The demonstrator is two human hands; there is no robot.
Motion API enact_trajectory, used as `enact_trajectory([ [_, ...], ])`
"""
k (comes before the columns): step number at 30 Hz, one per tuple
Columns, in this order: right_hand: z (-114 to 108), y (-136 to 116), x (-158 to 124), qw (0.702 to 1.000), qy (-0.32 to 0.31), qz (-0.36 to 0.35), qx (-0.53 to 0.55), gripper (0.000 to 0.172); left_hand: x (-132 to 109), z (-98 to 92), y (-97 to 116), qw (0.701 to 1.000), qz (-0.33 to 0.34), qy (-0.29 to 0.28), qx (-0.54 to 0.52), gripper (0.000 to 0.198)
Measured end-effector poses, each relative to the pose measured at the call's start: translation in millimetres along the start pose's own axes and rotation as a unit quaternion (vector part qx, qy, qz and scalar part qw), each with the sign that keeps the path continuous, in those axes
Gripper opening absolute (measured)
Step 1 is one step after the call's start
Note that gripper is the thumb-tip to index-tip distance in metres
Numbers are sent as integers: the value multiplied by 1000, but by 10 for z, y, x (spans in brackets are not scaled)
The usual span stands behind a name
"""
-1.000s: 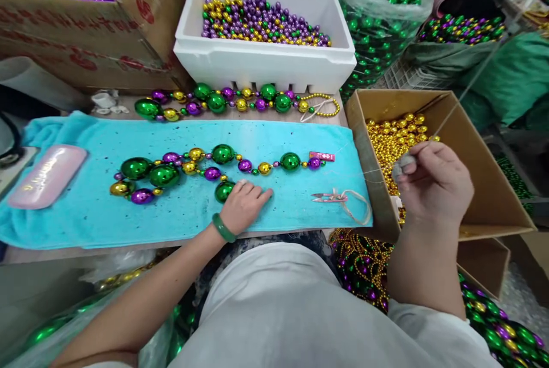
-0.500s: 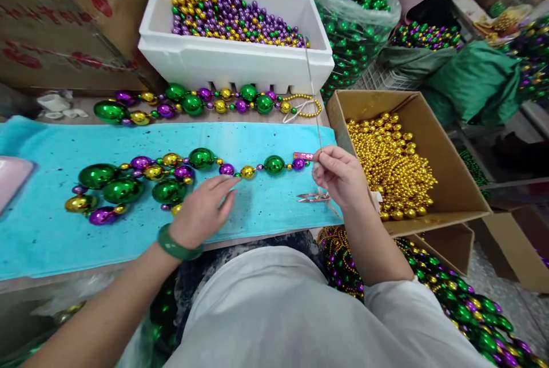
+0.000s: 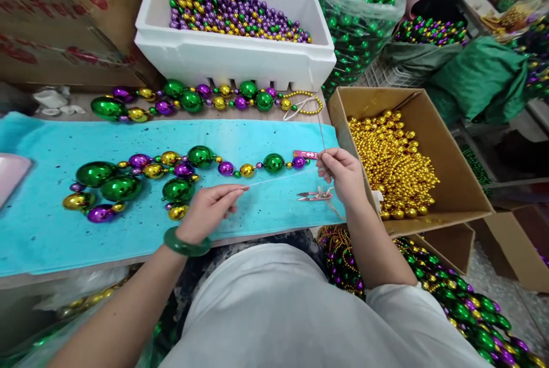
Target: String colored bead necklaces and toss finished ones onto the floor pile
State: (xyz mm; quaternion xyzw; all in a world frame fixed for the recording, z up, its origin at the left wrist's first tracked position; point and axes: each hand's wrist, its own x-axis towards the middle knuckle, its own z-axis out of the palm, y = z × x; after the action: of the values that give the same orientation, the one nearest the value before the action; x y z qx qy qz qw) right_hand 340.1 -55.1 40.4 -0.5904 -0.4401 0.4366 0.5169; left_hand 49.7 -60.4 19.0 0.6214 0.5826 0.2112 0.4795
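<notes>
Your left hand (image 3: 214, 208) pinches, thumb against forefinger, a fine thread (image 3: 274, 179) that spans the gap toward your right hand (image 3: 343, 176). Your right fingertips are together on a thin upright line (image 3: 321, 130); whether it is needle or cord cannot be told.

Apply light, even tension: a slack thread may snag, and a hard pull could disturb the beads. Pinch at the fingertips so the thread stays in sight. Guide it clear of the snips (image 3: 315, 196) lying below your right hand.

The beaded strand (image 3: 273, 163) lies on the blue towel (image 3: 266, 139) ahead of both hands, doubled back at its left end, its right end beside a small pink tag (image 3: 305, 154). The towel is flecked with dark specks; its nap should help limit rolling.

Behind the towel, a second strand (image 3: 191, 101) rests on the table (image 3: 88, 111), in front of a white foam box (image 3: 231, 62) of small beads. To your right stands a carton (image 3: 454, 185) of gold beads (image 3: 394, 167); beyond are a clear bag (image 3: 355, 36) of green beads and a green sack (image 3: 480, 76).
</notes>
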Motion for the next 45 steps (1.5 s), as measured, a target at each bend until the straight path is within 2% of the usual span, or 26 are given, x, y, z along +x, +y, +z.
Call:
enact_trajectory([
  [3,-228,166,62,977,21,-109,-180,14,-158,-116,-303,979,16,39,202,41],
  [6,-351,263,83,936,-73,-171,-298,14,-257,-82,-466,924,70,56,372,40],
  [9,-266,331,63,903,-182,-134,-366,18,-284,25,-485,866,152,67,472,36],
  [12,-33,405,73,863,-219,-90,-445,22,-267,138,-403,829,199,114,510,35],
  [14,142,453,131,847,-219,-81,-477,25,-233,227,-311,824,218,145,503,34],
  [16,305,487,224,838,-215,-80,-496,27,-169,352,-204,830,244,151,478,31],
  [19,486,493,374,824,-219,-78,-517,30,0,602,-46,849,275,104,439,28],
  [21,510,458,451,820,-221,-83,-521,30,144,772,36,854,278,67,434,29],
  [24,291,329,525,831,-191,-101,-513,35,338,944,98,851,265,53,449,27],
  [26,-15,202,541,839,-136,-94,-519,34,429,992,94,848,267,59,454,25],
  [28,-361,75,514,834,-88,-70,-539,31,489,1005,62,848,278,67,446,25],
  [30,-643,-9,440,818,-81,-41,-568,28,528,1006,20,851,292,71,430,28],
  [32,-798,-32,338,789,-109,-10,-605,26,551,1003,-13,853,303,69,420,30],
  [35,-839,-13,201,730,-160,30,-663,25,550,963,-12,844,321,62,425,31],
  [36,-839,-17,174,722,-174,41,-668,25,542,933,5,840,329,60,427,31],
  [37,-845,-33,159,727,-184,49,-659,25,530,893,31,837,337,59,426,31],
  [38,-865,-64,155,745,-190,55,-637,24,517,844,66,835,347,61,423,31],
  [41,-997,-207,189,825,-169,48,-537,19,479,678,220,830,375,77,405,32],
  [45,-1200,-353,235,903,-143,61,-400,20,456,546,446,831,396,87,380,31],
])
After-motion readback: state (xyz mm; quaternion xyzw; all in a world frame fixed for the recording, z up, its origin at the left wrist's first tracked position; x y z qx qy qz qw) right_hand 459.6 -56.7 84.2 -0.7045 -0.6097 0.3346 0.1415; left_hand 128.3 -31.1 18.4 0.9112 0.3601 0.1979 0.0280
